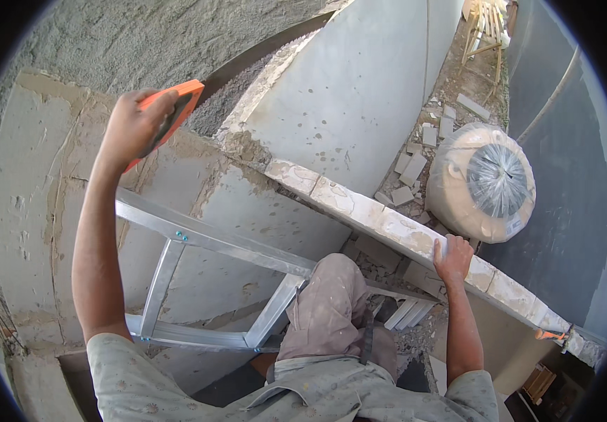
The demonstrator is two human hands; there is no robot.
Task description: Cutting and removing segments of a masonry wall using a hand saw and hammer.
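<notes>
My left hand [138, 126] is closed around the orange and black handle of a handsaw [264, 53]. Its long dark blade slants up to the right, along the rough edge of a pale block wall [359, 91] and a strip of grey granular material. Lower on the right, my right hand [453, 259] grips the top of a narrow whitish block wall [395, 225], fingers curled over its edge. Part of that grip is hidden by the wall. My bent knee shows beside a metal ladder [219, 243] below the left hand.
Beyond the narrow wall stands a round beige tank [483, 186] wrapped in clear plastic. Broken blocks [412, 169] litter the ground beside it. A tool with an orange handle [551, 335] rests on the wall's right end. Wooden strips [486, 32] stand at the far end.
</notes>
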